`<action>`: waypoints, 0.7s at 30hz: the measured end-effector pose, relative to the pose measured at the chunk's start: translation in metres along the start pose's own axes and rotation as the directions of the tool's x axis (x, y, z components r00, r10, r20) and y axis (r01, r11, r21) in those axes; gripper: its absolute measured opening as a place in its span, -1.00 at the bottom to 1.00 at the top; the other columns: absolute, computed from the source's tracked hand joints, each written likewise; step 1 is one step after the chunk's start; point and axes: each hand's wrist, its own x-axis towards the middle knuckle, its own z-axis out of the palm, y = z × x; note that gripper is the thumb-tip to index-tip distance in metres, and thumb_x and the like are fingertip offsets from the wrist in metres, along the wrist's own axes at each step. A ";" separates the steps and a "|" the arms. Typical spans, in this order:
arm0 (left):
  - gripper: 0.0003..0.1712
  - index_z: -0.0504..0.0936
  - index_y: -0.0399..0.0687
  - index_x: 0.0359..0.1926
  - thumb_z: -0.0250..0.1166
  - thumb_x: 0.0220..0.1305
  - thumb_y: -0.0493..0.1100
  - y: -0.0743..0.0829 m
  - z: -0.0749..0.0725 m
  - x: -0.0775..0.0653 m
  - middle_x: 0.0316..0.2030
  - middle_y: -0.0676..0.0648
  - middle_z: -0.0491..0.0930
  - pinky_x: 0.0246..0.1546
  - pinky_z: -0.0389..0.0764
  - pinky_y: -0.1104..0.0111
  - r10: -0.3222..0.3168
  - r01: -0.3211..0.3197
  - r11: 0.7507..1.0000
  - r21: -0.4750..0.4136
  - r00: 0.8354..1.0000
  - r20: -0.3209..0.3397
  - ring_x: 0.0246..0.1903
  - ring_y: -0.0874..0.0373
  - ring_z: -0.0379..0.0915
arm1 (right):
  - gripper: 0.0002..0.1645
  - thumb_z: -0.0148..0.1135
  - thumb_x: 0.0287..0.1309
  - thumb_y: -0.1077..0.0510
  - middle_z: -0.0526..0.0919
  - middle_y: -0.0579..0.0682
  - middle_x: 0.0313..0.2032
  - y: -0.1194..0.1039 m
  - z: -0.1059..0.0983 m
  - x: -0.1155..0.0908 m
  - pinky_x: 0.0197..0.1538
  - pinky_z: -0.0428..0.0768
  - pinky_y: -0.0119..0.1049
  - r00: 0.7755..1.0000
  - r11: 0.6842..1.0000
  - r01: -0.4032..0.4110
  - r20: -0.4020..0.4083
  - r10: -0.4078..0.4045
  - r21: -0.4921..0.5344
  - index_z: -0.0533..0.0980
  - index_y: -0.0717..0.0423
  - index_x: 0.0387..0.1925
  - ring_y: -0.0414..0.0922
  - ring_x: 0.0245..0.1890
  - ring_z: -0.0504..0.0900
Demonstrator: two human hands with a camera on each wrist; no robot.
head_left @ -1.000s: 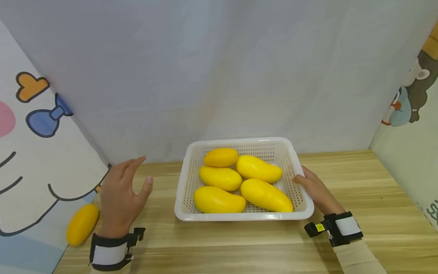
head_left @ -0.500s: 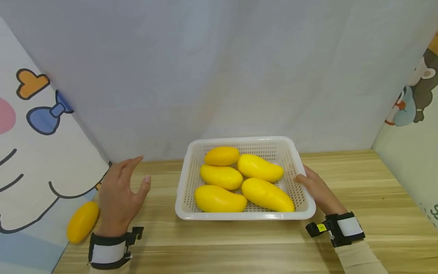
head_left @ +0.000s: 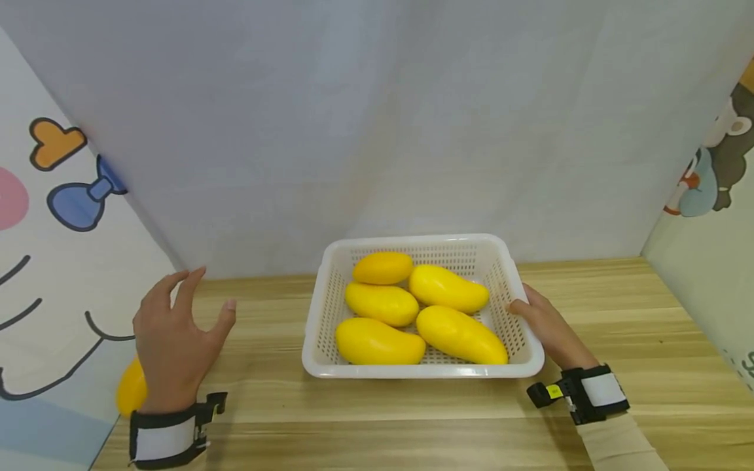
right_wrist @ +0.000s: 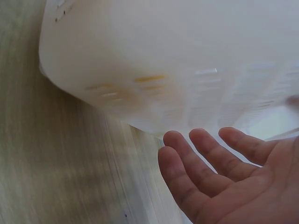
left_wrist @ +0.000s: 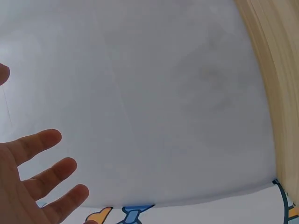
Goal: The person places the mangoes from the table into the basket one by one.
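Observation:
A white plastic basket (head_left: 421,371) with slotted walls stands mid-table in the head view, holding several yellow mangoes (head_left: 379,341). My right hand (head_left: 550,327) holds its right side, thumb over the rim and fingers outside the wall. In the right wrist view those fingers (right_wrist: 201,175) lie along the outside of the basket (right_wrist: 140,42). To the left, my left hand (head_left: 177,343) is raised over the table with fingers spread and nothing in it. A single mango (head_left: 131,391) lies by the left wall, partly hidden behind that hand.
The wooden table (head_left: 377,425) ends at a pale back curtain (head_left: 377,131). A printed panel (head_left: 71,275) bounds the left side, and another panel (head_left: 701,261) the right. Both wrists wear black straps with camera mounts.
My left hand has moved left and now covers part of the loose mango. The right hand and the basket have stayed in place; the view has shifted slightly.

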 end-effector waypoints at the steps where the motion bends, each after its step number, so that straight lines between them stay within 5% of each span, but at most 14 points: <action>1: -0.28 0.48 -0.09 0.13 0.19 0.00 0.21 -0.003 -0.001 -0.001 0.05 -0.30 0.41 -0.14 0.26 -0.24 -0.020 0.020 1.000 0.017 1.000 0.010 0.02 -0.31 0.27 | -0.34 -0.22 0.34 0.12 0.32 0.34 0.16 0.000 0.000 0.000 -0.19 0.58 -0.03 1.000 1.000 0.001 0.000 -0.001 -0.001 -0.06 0.01 0.43 0.15 -0.10 0.54; 6: -0.27 0.46 -0.12 0.15 0.25 0.00 0.17 -0.024 -0.005 -0.008 0.08 -0.33 0.39 -0.06 0.22 -0.26 -0.157 0.151 0.984 0.094 0.986 0.060 0.06 -0.35 0.24 | -0.34 -0.22 0.33 0.13 0.32 0.34 0.17 0.001 -0.001 0.000 -0.16 0.57 -0.03 1.000 1.000 0.008 0.002 -0.008 0.010 -0.06 0.01 0.43 0.15 -0.08 0.53; 10: -0.25 0.40 -0.11 0.21 0.22 0.08 0.20 -0.043 -0.004 -0.015 0.12 -0.35 0.34 -0.01 0.18 -0.27 -0.307 0.283 0.945 0.163 0.940 0.148 0.10 -0.37 0.19 | -0.34 -0.23 0.34 0.13 0.32 0.34 0.17 0.001 -0.001 -0.001 -0.17 0.57 -0.04 1.000 1.000 0.008 -0.001 -0.008 0.008 -0.06 0.00 0.43 0.15 -0.09 0.53; 12: -0.22 0.34 -0.11 0.26 0.15 0.14 0.26 -0.054 -0.004 -0.019 0.16 -0.36 0.30 0.00 0.16 -0.28 -0.396 0.353 0.911 0.213 0.894 0.210 0.12 -0.38 0.15 | -0.35 -0.23 0.34 0.13 0.33 0.35 0.16 0.001 -0.001 -0.001 -0.18 0.57 -0.03 1.000 1.000 0.007 -0.002 -0.006 0.009 -0.06 0.00 0.43 0.16 -0.09 0.53; 16: -0.11 0.21 -0.11 0.34 -0.02 0.20 0.39 -0.075 -0.004 -0.026 0.23 -0.40 0.18 -0.02 0.14 -0.31 -0.544 0.458 0.835 0.306 0.774 0.324 0.15 -0.42 0.07 | -0.35 -0.23 0.34 0.13 0.32 0.36 0.16 0.002 -0.001 -0.002 -0.17 0.57 -0.03 1.000 1.000 0.008 0.002 -0.008 0.013 -0.06 0.02 0.43 0.15 -0.09 0.53; 21: 0.01 0.08 -0.14 0.39 -0.16 0.18 0.49 -0.092 -0.003 -0.033 0.23 -0.49 0.10 -0.11 0.19 -0.34 -0.632 0.511 0.774 0.374 0.654 0.415 0.12 -0.50 0.03 | -0.35 -0.23 0.35 0.13 0.33 0.35 0.16 0.003 0.000 0.000 -0.17 0.57 -0.02 1.000 1.000 0.015 -0.001 -0.014 0.018 -0.05 0.01 0.42 0.16 -0.08 0.53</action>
